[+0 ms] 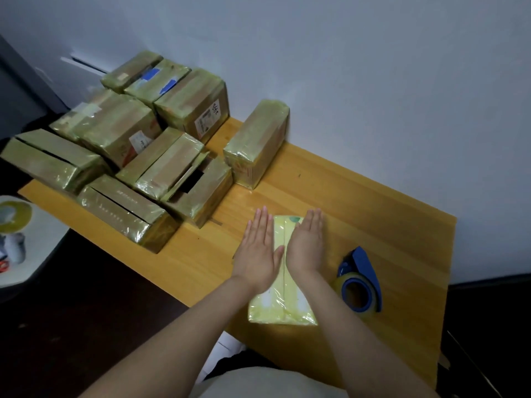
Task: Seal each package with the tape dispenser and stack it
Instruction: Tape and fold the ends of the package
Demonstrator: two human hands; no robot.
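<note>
Seemingly well along: left hand (258, 248) and right hand (307, 242) press flat, fingers straight, on the yellow package (283, 305) beneath them, gripping nothing. The tape dispenser (360, 282) lies untouched just right of the right hand; taped boxes (123, 139) pile beyond the left hand.

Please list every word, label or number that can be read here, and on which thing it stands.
Nothing reads clearly.
Handwriting beside the shipping label on a rear box: blurred.
Sticker on a middle box: blurred.
Red print on the standing package: too small.

home packing corner: taped boxes (161, 156), wooden table (373, 214).
</note>
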